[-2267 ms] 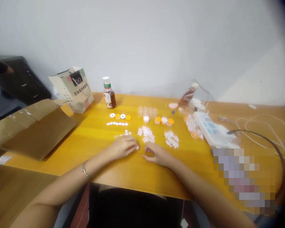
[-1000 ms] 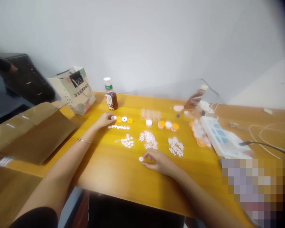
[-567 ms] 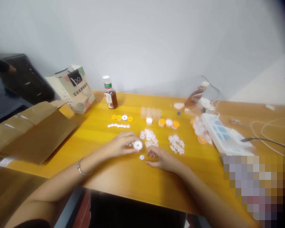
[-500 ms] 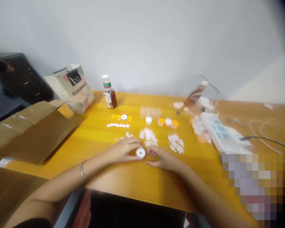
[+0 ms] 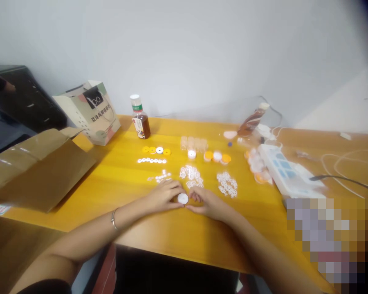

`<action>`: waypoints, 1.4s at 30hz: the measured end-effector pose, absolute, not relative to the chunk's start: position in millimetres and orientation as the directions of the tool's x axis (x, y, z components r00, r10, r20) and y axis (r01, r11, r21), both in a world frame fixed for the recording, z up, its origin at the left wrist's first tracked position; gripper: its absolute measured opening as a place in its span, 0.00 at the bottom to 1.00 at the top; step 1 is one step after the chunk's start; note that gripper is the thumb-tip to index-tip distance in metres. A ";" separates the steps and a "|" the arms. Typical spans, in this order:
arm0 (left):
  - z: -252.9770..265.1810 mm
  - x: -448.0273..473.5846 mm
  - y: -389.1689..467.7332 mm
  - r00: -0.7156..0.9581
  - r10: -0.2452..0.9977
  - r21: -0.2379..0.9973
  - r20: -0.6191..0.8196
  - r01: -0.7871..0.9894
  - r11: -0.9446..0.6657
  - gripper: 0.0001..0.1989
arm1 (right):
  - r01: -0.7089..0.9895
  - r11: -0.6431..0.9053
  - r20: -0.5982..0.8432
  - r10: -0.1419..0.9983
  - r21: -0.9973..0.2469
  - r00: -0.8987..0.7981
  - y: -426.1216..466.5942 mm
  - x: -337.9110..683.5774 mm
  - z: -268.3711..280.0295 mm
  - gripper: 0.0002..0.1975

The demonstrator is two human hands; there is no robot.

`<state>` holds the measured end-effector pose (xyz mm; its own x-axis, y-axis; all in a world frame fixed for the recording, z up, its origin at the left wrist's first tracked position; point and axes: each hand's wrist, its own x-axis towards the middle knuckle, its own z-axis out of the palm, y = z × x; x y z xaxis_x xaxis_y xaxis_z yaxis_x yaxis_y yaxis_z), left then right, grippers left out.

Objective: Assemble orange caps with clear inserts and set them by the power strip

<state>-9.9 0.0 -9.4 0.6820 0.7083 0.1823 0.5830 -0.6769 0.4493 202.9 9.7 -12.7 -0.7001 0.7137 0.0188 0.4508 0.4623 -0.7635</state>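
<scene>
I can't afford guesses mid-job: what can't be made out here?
All in the head view:
White disc: underside hidden by its own top.
Right hand: blur leaves unclear whether its fingers touch the disc.
Small white pieces: too small to count, near side blocked by the left hand.
Brown box: cut off by the left edge.
Pixelated item: masked by mosaic.

1 thin, silvery bracelet (image 5: 113, 221) rings the left wrist (image 5: 123, 215), below a black sleeve (image 5: 46, 287).
</scene>
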 end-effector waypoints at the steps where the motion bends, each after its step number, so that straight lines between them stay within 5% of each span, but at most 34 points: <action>1: -10.3 -9.8 -0.2 0.679 0.710 0.466 0.187 0.575 -0.673 0.15 | 0.459 0.466 0.022 0.720 -0.757 -0.694 9.5 201.8 -13.3 0.09; 24: -5.7 -18.8 2.4 0.684 0.679 0.493 0.268 0.508 -0.707 0.17 | 0.512 0.479 0.021 0.745 -0.713 -0.667 9.5 198.3 -18.6 0.10; 32: 12.2 -83.0 38.0 0.451 0.870 0.431 0.199 0.757 -0.491 0.07 | 0.532 0.476 0.001 0.746 -0.701 -0.666 8.9 198.3 -13.8 0.09; 42: 2.7 -88.3 38.4 0.381 0.921 0.323 0.079 0.865 -0.385 0.06 | 0.524 0.465 0.003 0.750 -0.713 -0.662 9.1 198.7 -14.5 0.09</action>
